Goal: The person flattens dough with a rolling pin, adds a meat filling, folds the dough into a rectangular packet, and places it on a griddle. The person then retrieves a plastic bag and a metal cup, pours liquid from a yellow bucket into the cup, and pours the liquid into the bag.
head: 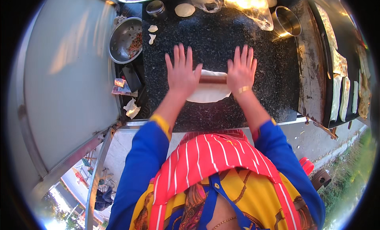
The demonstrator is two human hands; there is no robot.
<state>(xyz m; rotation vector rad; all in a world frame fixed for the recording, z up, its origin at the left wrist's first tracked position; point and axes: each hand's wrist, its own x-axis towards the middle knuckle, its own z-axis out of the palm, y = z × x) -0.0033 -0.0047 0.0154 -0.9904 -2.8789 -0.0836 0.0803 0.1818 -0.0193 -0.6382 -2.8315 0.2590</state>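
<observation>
A round sheet of white dough lies on the dark speckled stone board. Across its upper part rests a brown wooden rolling pin. My left hand is flat over the pin's left end, its fingers spread and pointing away from me. My right hand presses the other end in the same way, palm down. Both palms hide the pin's ends. Near the board's far edge sit a small dough disc and two dough scraps.
Left stand a metal bowl with filling, a black phone-like object, banknotes and crumpled paper. Behind are a lidded tin, plastic bags and a metal pot. A griddle with folded flatbreads lies right.
</observation>
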